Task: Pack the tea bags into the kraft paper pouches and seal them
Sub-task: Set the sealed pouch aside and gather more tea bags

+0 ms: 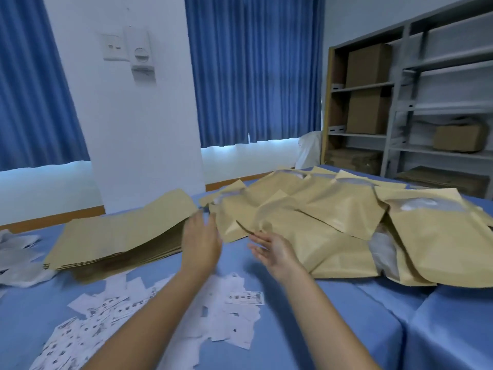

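Note:
A flat stack of empty kraft paper pouches (120, 233) lies on the blue table at the left. A loose heap of filled kraft pouches (333, 217) with clear windows covers the table to the right. White printed tea bags (138, 311) are scattered in front, near me. My left hand (201, 240) reaches out with straight fingers at the right end of the flat stack, holding nothing. My right hand (274, 252) is open, palm turned left, just in front of the near edge of the heap. The picture is blurred by motion.
The table is covered in blue cloth (320, 329). More white packets (18, 252) lie at the far left. Grey shelves with cardboard boxes (368, 65) stand at the back right. Blue curtains and a white pillar are behind the table.

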The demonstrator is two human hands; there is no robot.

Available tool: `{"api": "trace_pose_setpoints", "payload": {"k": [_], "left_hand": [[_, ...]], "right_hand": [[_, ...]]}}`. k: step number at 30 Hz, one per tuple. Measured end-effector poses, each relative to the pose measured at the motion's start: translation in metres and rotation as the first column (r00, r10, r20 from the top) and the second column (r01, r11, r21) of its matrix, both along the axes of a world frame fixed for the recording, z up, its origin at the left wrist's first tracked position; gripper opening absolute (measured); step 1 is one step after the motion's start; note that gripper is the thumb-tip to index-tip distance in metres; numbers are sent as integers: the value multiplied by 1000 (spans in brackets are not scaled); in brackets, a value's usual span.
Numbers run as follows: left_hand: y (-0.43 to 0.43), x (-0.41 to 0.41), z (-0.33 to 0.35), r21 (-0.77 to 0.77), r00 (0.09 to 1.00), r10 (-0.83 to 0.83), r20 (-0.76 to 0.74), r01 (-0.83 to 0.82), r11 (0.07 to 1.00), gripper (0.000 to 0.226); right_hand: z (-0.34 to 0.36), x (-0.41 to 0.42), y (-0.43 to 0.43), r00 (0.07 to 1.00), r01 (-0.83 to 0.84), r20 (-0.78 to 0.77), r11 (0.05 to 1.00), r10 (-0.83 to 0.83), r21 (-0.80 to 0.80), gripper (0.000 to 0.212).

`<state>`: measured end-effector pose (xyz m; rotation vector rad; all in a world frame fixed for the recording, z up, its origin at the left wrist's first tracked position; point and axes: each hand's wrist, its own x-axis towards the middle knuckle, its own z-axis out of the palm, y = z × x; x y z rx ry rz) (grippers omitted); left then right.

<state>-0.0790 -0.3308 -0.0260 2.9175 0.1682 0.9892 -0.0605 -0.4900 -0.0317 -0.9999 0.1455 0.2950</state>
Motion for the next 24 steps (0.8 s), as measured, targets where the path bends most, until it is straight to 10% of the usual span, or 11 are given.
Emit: {"api": "trace_pose_setpoints", "payload": {"k": [4,7,13,24], "left_hand": [[111,0,-6,174,927,304,-219,-269,947,62],[165,-8,-14,57,899,313,-307,-311,949,55],[197,-16,-30,333,873,360,-331,-249,910,32],[229,-86,-45,-146,959,42,280,-1,989,20]], "right_hand": [[-8,-16,67,982,-179,24,969,185,-169,13],[-13,-24,118,947,-304,29,922,320,-242,10],[-30,-35,190,925,-376,-2,914,380,-150,11],[-30,-19,176,963,-269,1,954,271,135,59]]}}
